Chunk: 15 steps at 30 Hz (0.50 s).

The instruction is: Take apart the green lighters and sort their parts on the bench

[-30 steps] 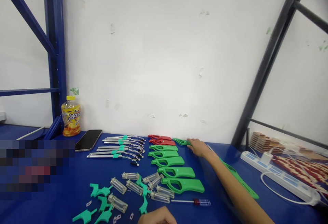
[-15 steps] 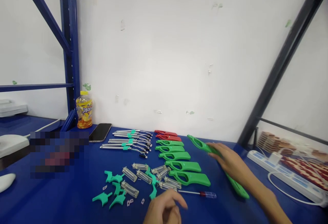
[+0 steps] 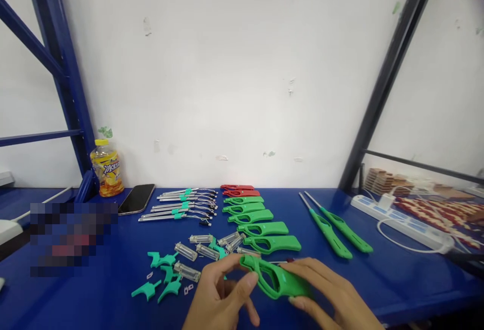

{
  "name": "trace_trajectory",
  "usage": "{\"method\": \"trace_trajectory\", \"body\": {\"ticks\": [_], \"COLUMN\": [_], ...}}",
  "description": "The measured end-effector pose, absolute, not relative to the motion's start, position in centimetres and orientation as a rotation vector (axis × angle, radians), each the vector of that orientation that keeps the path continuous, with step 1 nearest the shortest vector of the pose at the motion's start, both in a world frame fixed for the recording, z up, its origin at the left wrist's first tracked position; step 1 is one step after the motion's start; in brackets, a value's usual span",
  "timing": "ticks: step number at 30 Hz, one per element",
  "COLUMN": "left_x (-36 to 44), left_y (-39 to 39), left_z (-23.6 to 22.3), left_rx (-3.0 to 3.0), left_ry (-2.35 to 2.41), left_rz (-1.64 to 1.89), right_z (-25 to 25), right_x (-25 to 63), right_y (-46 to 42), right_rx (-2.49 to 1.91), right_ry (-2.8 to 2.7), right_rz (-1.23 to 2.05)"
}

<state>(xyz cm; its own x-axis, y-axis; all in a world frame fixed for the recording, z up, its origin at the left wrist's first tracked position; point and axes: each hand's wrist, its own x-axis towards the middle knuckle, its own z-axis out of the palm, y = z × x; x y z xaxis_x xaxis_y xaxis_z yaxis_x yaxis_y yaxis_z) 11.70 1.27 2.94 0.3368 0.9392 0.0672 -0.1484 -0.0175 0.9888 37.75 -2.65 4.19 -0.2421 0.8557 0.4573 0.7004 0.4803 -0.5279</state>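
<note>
A green lighter casing with a looped trigger opening is held between my two hands near the table's front. My left hand pinches its narrow nozzle end, thumb in front. My right hand wraps round the wide handle end. Just beyond lies a row of more green casings, with red casings at the far end. Clear fluid tanks and teal triggers are scattered left of my hands. A screwdriver is mostly hidden behind the held casing and my right hand.
Metal lighter rods with wires lie behind the tanks. Two green lighters with rods rest at right, near a white power strip. A phone and a yellow-capped bottle stand at back left.
My right hand has brought a green casing from the right side to the front, and my left hand has taken hold of its nozzle end. The view has turned slightly right.
</note>
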Motion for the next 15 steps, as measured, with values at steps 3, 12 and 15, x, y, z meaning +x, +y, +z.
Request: {"method": "trace_trajectory", "body": {"ticks": [3, 12, 15], "left_x": [11.5, 11.2, 11.1], "left_y": [1.5, 3.5, 3.4], "left_z": [3.1, 2.7, 3.1], "left_rx": [1.263, 1.196, 1.2], "left_ry": [0.803, 0.778, 0.776], "left_rz": [1.059, 1.13, 1.138], "right_z": [4.0, 2.0, 1.3], "right_x": [37.8, 42.6, 44.6], "right_y": [-2.7, 0.4, 2.6], "right_rx": [-1.273, -1.604, -1.763], "right_ry": [-1.981, -1.425, -1.305], "right_rz": [0.285, 0.14, 0.058]}}
